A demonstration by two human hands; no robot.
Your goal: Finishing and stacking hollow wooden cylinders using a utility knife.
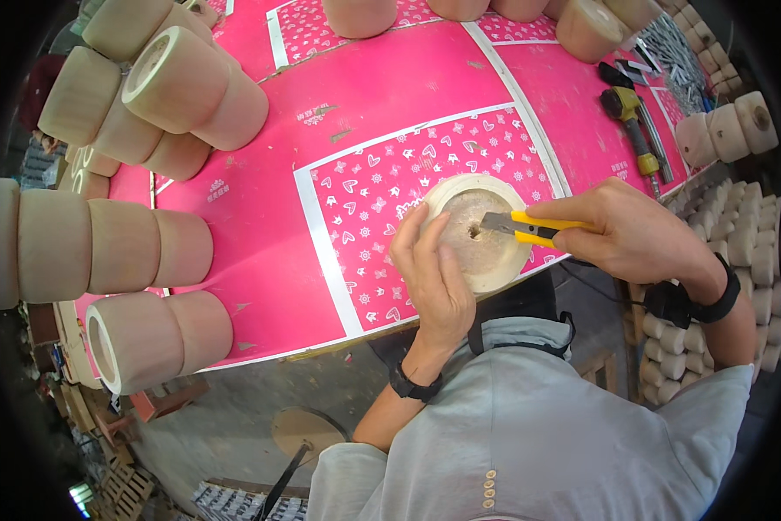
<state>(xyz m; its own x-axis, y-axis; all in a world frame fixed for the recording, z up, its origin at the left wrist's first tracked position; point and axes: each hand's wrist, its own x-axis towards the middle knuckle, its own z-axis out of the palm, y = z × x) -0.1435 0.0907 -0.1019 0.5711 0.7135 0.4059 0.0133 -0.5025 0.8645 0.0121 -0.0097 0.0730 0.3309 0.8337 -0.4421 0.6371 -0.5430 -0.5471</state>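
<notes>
Round wooden block (pixel 492 258), one, pale; at the near edge of a pink tabletop (pixel 390 82), on a panel printed with white hearts and crowns, its recessed face turned up; a small dark hole (pixel 474 232) in the recess.

Left hand (pixel 440 282), one; fingers reaching along the left side of the block, fingertips at the rim; whether it grips or merely rests there cannot be told; dark band (pixel 415 383) at the wrist.

Right hand (pixel 638 232), one; fingers and thumb closed about a yellow utility knife (pixel 522 224); blade out, pointing left over the recess, its tip near the hole; contact with the wood cannot be told; black strap (pixel 720 291) at the wrist.

Wooden blocks, further: a piled group (pixel 179 82) at upper left; a row (pixel 123 246) lying below it; a pair (pixel 160 334) below that; others (pixel 362 13) along the far side; a short row (pixel 729 133) at right.

Sundries: yellow and black power tool (pixel 631 130), at right on the tabletop; heap of grey metal pieces (pixel 672 76), beyond it; grey shirt (pixel 538 425), worn by the person.
</notes>
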